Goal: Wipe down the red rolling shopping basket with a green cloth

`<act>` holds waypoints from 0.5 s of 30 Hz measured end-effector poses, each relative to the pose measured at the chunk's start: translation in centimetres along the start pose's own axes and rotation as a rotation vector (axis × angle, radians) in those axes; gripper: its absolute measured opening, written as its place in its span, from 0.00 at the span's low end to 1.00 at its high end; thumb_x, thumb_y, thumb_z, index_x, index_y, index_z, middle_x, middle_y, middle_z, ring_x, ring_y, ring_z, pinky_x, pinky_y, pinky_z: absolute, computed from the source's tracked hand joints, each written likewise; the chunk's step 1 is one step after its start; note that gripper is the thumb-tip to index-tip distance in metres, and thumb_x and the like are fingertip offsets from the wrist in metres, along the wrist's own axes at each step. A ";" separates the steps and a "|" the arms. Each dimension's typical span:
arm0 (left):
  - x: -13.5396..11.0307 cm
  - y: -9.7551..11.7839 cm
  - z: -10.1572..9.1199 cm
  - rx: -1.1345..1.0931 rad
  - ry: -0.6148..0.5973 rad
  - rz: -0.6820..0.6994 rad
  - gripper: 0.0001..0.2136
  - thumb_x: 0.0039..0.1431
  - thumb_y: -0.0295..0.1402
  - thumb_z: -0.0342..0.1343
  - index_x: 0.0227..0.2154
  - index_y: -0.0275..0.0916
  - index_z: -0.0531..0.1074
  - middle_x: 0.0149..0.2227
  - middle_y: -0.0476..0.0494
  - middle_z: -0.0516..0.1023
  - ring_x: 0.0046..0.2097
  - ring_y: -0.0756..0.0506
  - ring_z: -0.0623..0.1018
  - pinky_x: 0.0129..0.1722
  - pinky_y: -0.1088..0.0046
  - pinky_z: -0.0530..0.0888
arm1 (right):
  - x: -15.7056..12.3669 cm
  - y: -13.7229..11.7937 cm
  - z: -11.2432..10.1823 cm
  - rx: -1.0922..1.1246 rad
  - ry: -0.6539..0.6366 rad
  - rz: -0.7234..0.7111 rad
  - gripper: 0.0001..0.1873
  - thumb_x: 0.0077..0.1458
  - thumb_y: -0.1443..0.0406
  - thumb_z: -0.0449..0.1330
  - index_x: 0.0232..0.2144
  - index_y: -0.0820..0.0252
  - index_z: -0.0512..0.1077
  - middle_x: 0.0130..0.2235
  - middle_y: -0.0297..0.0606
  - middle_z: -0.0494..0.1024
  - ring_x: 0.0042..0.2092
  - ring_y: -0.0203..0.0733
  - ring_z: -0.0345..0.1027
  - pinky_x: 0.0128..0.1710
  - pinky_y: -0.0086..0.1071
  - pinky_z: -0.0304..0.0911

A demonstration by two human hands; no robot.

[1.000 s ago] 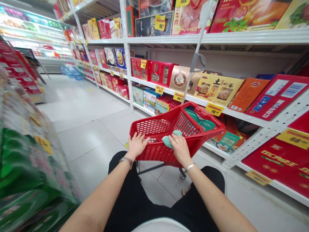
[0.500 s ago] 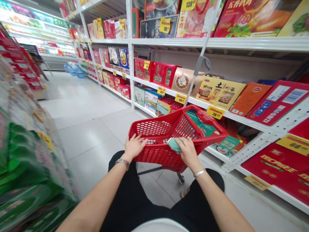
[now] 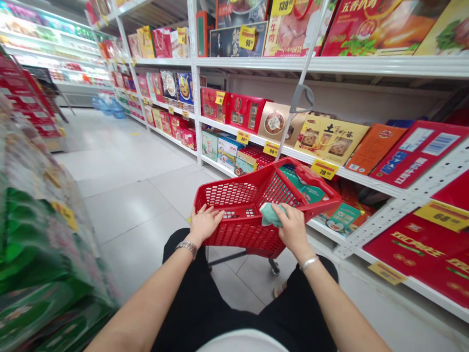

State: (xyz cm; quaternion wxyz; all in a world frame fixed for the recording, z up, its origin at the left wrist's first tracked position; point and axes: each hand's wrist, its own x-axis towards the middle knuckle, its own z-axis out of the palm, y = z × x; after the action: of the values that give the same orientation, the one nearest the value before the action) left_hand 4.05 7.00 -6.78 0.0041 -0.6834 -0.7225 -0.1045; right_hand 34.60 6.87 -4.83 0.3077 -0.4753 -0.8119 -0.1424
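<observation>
The red plastic shopping cart (image 3: 240,234) stands in a supermarket aisle, just beside white shelving (image 3: 293,152) stacked with boxed gift sets (image 3: 331,141). Green packages (image 3: 40,244) line the left side of the aisle, and pale floor tiles (image 3: 124,208) run beneath. A green box (image 3: 302,192) lies inside the cart. The left hand (image 3: 204,225) lies over the cart's near rim with curved fingers; whether it grips cannot be told. The right hand (image 3: 293,230) clasps a teal cloth (image 3: 271,215) against the rim. A wristwatch (image 3: 186,248) circles the left wrist, a bangle (image 3: 309,263) the right.
</observation>
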 end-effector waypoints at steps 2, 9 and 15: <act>-0.1 0.1 0.0 0.003 0.002 0.000 0.26 0.69 0.50 0.36 0.50 0.50 0.78 0.60 0.44 0.74 0.65 0.35 0.67 0.65 0.45 0.56 | 0.7 -0.5 1.6 -0.063 -0.010 0.025 0.34 0.53 0.72 0.55 0.62 0.53 0.65 0.59 0.48 0.68 0.59 0.56 0.59 0.59 0.52 0.53; -0.3 0.3 0.3 -0.024 0.017 -0.005 0.25 0.69 0.49 0.37 0.49 0.50 0.79 0.59 0.44 0.75 0.65 0.34 0.67 0.65 0.41 0.54 | 0.7 -0.1 4.2 -0.140 -0.017 0.011 0.36 0.57 0.59 0.62 0.66 0.56 0.60 0.64 0.52 0.62 0.65 0.62 0.49 0.65 0.62 0.42; 0.1 0.3 0.3 -0.050 -0.014 0.005 0.25 0.69 0.49 0.36 0.52 0.52 0.77 0.61 0.44 0.73 0.66 0.33 0.66 0.65 0.38 0.53 | 1.3 2.6 5.6 -0.064 0.025 -0.174 0.33 0.58 0.77 0.47 0.64 0.54 0.64 0.56 0.47 0.71 0.60 0.51 0.60 0.64 0.58 0.52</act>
State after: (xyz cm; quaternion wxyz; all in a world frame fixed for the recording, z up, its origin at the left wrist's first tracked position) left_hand 4.42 7.12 -6.98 -0.0178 -0.6859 -0.7179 -0.1175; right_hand 34.35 12.01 -8.47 0.2888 -0.4105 -0.8413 -0.2005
